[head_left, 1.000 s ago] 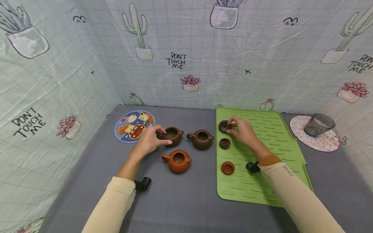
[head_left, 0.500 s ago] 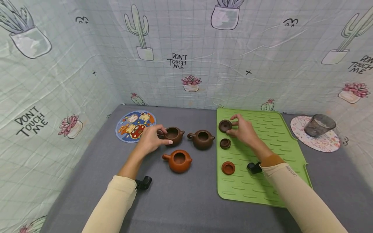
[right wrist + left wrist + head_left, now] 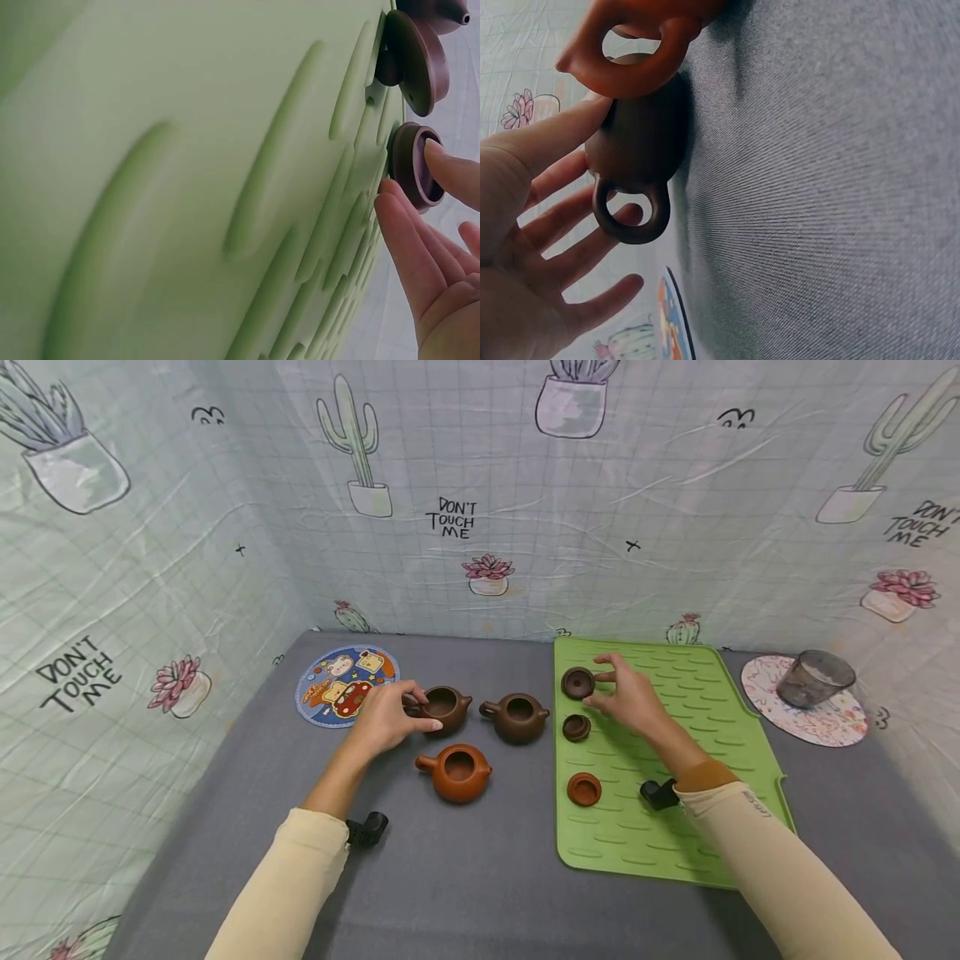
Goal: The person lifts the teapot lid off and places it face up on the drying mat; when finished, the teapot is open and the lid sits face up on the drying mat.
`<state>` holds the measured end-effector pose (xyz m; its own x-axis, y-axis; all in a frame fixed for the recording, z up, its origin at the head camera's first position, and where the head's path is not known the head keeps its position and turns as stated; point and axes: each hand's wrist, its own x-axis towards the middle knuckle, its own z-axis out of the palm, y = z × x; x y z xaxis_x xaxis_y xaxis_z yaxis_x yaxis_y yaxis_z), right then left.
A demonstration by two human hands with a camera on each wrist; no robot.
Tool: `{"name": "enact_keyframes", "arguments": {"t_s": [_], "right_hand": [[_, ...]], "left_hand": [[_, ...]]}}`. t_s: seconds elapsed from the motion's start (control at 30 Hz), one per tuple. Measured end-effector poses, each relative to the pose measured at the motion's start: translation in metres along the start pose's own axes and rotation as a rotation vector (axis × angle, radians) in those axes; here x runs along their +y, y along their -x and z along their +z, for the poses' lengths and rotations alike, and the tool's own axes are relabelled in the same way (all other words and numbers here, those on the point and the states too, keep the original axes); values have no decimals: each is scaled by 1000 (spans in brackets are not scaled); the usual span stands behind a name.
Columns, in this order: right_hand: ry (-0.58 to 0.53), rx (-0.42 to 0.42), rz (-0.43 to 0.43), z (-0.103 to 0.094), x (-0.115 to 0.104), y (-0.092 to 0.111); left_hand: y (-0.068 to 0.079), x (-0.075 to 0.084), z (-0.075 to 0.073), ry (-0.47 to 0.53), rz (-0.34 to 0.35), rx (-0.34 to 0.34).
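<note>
On the left, the thumb and fingers of my left hand hold a dark brown clay teapot at its handle end. In the left wrist view the thumb lies along the near side of that teapot, the fingers spread beyond it. My right hand is beside a dark brown teapot lid on the green mat, fingers apart and loosely bent. In the right wrist view the thumb overlaps the upturned lid, fingertips close to its edge. Two more lids, one dark brown, one orange-brown, lie nearer.
A second dark brown teapot and an orange-brown teapot, both lidless, stand between the hands. A cartoon-printed round mat lies back left. A smoky cup sits on a floral mat at right. Printed cloth walls the back.
My right fingers have come off the lid and spread just to its right, leaving it lying upturned on the mat. The left hand stays at the dark teapot.
</note>
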<state>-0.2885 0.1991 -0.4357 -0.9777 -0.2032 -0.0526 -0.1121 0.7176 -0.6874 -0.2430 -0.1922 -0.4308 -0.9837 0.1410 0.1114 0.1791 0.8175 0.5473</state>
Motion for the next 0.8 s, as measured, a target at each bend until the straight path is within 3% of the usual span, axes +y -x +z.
{"name": "enact_keyframes", "arguments": {"t_s": [0.53, 0.8], "right_hand": [[85, 12, -48, -9, 8, 12], [194, 33, -89, -19, -1, 22]], "left_hand": [[-6, 5, -5, -230, 7, -32], [-4, 8, -18, -301, 27, -109]]}}
